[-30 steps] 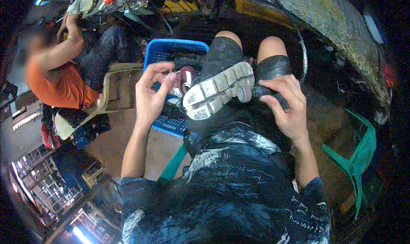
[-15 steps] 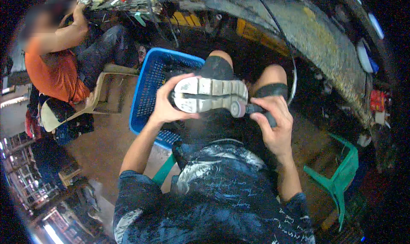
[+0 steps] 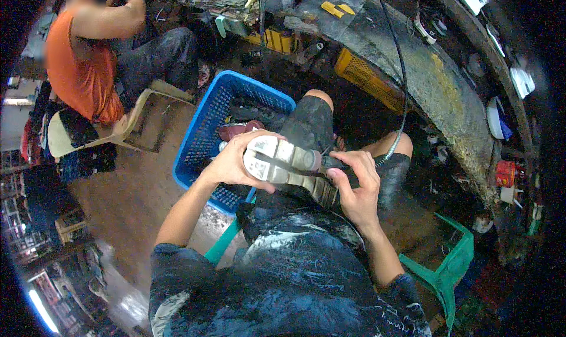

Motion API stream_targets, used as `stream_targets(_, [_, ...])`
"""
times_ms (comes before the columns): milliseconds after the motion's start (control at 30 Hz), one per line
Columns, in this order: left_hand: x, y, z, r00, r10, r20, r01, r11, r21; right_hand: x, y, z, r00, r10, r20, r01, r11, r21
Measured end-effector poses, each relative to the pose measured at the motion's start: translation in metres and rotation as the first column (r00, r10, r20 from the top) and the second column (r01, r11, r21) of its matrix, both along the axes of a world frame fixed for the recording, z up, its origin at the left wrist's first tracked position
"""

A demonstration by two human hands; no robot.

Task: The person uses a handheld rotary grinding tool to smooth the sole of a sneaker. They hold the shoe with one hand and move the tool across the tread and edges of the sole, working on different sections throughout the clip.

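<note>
A shoe (image 3: 266, 162) with a white grooved sole is held sole up over my lap, its far end tilted down to the right. My left hand (image 3: 231, 163) wraps its left end, thumb and fingers on opposite edges. In my right hand (image 3: 359, 181) is a rotary grinder (image 3: 335, 162), pinched along its dark handle. The grinder's round, pale abrasive head (image 3: 312, 160) is at the sole's middle; whether it touches cannot be made out. From the handle's back a flexible cable (image 3: 404, 83) curves up toward the bench.
A blue plastic basket (image 3: 187, 151) with dark and maroon items stands left of my legs. A cluttered workbench (image 3: 439, 83) runs along the far and right sides. A green plastic stool (image 3: 445, 266) is at lower right. Another person in orange (image 3: 82, 69) sits at upper left.
The shoe has come lower and its right end has tipped downward. The grinder has moved from near the sole's right end to its middle. My right knee has swung outward, and the view has shifted.
</note>
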State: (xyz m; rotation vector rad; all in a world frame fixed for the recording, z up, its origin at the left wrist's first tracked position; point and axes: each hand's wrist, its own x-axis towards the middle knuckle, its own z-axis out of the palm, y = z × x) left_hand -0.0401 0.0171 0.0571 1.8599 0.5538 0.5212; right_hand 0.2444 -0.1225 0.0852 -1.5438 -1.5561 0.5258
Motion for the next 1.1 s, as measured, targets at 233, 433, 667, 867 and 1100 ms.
stream_targets(233, [0.002, 0.009, 0.018, 0.995, 0.088, 0.053, -0.097, 0.978, 0.187, 0.007, -0.004, 0.028, 0.979, -0.137, 0.149, 0.110, 0.978, 0.180])
stream_targets(433, [0.005, 0.003, 0.024, 0.993, 0.106, -0.050, -0.096, 0.979, 0.180, -0.004, 0.011, 0.021, 0.999, -0.017, 0.037, 0.013, 0.993, 0.120])
stream_targets(667, [0.003, -0.005, 0.030, 0.979, 0.152, -0.137, -0.126, 0.975, 0.183, -0.013, 0.032, -0.010, 0.997, 0.068, -0.043, -0.064, 0.995, 0.082])
stream_targets(867, [0.005, -0.008, 0.034, 0.981, 0.164, -0.100, -0.142, 0.970, 0.196, -0.011, 0.042, -0.009, 0.996, 0.079, -0.034, -0.077, 0.996, 0.052])
stream_targets(1100, [0.003, -0.011, 0.029, 0.976, 0.197, -0.091, -0.176, 0.964, 0.200, -0.016, 0.045, -0.011, 0.993, 0.099, -0.060, -0.099, 0.995, -0.002])
